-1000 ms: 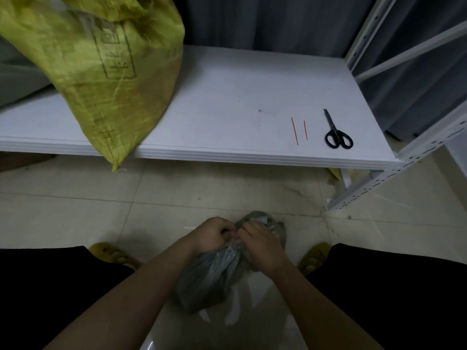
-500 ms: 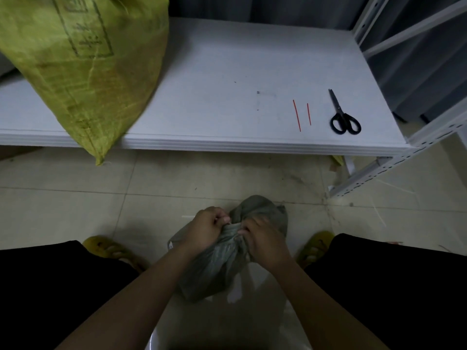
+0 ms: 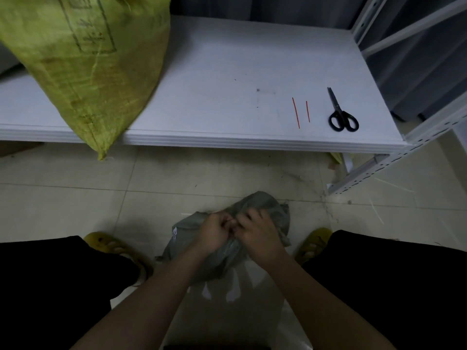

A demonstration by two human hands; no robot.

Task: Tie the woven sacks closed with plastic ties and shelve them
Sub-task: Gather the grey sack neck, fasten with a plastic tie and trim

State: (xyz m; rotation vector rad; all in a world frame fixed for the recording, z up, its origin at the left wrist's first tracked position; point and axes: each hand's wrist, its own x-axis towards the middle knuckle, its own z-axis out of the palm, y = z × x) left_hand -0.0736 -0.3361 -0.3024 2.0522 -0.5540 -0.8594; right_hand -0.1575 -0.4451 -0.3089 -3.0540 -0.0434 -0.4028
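**Both hands bunching grey sack neck, floor level**

Grey woven sack (image 3: pixel 228 251) sits on the tiled floor (image 3: pixel 75 198) between the person's knees, in front of the shelf's front edge. Left hand (image 3: pixel 214 232) and right hand (image 3: pixel 257 236) both curled tight round its gathered neck, knuckles nearly touching; any tie between the fingers can't be made out. Yellow-green sack (image 3: pixel 86 66) lies on the white shelf board (image 3: pixel 222 72) at its left end, one corner hanging over the front edge. Two red plastic ties (image 3: pixel 300 112) lie near the front right, black scissors (image 3: pixel 341 114) just right of them.
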